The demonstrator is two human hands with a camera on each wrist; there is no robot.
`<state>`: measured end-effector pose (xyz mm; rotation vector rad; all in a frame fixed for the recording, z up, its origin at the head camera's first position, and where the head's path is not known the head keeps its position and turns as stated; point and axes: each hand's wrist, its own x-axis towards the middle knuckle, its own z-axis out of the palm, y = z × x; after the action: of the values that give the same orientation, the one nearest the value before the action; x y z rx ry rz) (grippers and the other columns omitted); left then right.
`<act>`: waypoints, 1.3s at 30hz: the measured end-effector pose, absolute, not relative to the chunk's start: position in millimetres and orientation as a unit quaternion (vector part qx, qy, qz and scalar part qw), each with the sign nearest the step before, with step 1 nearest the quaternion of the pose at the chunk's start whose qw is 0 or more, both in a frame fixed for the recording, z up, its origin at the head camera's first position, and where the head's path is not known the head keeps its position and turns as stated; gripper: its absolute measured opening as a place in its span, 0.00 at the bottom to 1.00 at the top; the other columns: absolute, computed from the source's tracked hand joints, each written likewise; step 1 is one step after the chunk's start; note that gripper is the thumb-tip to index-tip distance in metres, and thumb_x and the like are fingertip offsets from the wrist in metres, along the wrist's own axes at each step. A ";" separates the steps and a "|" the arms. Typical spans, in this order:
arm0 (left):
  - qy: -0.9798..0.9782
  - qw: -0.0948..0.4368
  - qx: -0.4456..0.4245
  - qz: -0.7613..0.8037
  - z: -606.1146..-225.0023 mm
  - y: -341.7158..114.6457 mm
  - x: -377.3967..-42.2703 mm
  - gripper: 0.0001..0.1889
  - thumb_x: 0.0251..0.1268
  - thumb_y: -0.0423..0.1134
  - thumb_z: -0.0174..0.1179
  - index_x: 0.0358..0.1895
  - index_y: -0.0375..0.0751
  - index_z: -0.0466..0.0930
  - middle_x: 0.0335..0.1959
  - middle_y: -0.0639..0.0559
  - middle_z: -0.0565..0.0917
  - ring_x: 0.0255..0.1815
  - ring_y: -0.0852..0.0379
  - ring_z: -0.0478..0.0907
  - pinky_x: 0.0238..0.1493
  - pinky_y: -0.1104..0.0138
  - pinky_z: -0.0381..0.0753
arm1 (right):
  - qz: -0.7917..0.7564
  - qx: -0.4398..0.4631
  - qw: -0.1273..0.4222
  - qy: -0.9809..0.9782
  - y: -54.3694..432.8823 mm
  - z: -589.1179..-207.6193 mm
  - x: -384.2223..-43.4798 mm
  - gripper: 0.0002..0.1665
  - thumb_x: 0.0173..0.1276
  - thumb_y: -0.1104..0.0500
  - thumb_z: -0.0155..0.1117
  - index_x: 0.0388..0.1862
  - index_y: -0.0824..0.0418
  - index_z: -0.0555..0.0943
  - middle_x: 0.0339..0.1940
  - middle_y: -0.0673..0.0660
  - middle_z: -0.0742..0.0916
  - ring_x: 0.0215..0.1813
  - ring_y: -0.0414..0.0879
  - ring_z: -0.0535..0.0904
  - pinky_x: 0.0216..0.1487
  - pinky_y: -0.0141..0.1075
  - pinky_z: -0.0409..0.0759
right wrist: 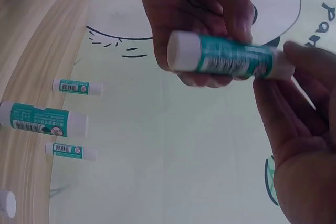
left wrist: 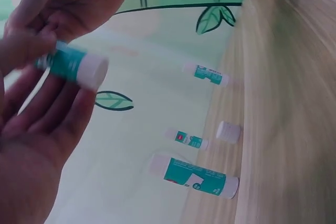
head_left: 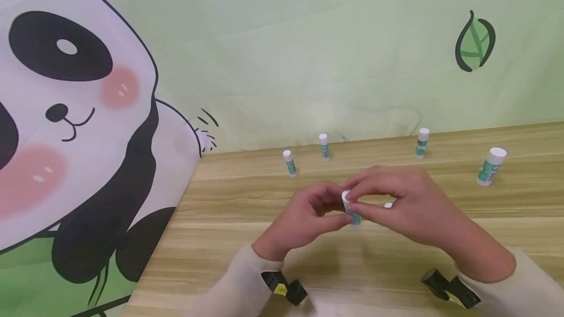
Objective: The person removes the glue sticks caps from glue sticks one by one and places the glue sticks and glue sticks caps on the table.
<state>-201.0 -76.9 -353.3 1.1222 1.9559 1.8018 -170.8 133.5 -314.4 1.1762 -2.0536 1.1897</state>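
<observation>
A glue stick (head_left: 355, 219) with a teal label and white ends is held between my two hands, above the table. My left hand (head_left: 308, 214) grips its labelled body between thumb and fingers. With thumb and fingertips, my right hand (head_left: 410, 204) pinches the white upper end. In the right wrist view the white base of this glue stick (right wrist: 226, 57) points left, while the right fingers partly hide the other end. Just behind the right hand a short loose white cap (left wrist: 229, 131) stands on the table, mostly hidden in the head view.
Small glue sticks stand upright toward the back of the wooden table (head_left: 211, 248): two at left, one (head_left: 289, 163) nearer than the other (head_left: 324, 147), and one (head_left: 421, 143) farther right. A larger glue stick (head_left: 491, 166) stands at right. A panda-printed cloth (head_left: 282, 62) hangs behind.
</observation>
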 end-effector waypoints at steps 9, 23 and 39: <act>0.725 -0.006 0.343 0.597 -355.6 -68.3 -196.1 0.11 0.60 0.33 0.67 0.45 0.38 0.78 0.41 0.42 0.85 0.41 0.57 0.83 0.50 0.62 0.84 | 0.382 0.349 0.329 -0.790 126.1 -317.8 -171.3 0.15 0.46 0.66 0.78 0.33 0.50 0.88 0.37 0.46 0.90 0.42 0.41 0.86 0.41 0.18 0.78; 0.644 0.186 0.431 0.604 -358.4 -83.8 -205.3 0.15 0.60 0.24 0.56 0.51 0.20 0.76 0.43 0.22 0.80 0.43 0.65 0.81 0.53 0.65 0.82 | 0.443 0.468 0.220 -0.732 133.5 -314.0 -170.6 0.12 0.53 0.65 0.76 0.31 0.48 0.86 0.37 0.47 0.89 0.41 0.39 0.86 0.45 0.24 0.82; 0.644 0.170 0.413 0.621 -359.1 -79.5 -203.0 0.14 0.62 0.24 0.58 0.51 0.24 0.74 0.45 0.24 0.78 0.46 0.63 0.80 0.55 0.62 0.82 | 0.443 0.453 0.230 -0.739 131.2 -315.4 -169.7 0.14 0.50 0.66 0.77 0.34 0.52 0.85 0.38 0.49 0.89 0.42 0.38 0.85 0.44 0.24 0.82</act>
<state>-203.0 -79.5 -359.1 1.1734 1.8303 1.7629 -169.7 131.2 -315.4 1.2457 -2.0331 1.2196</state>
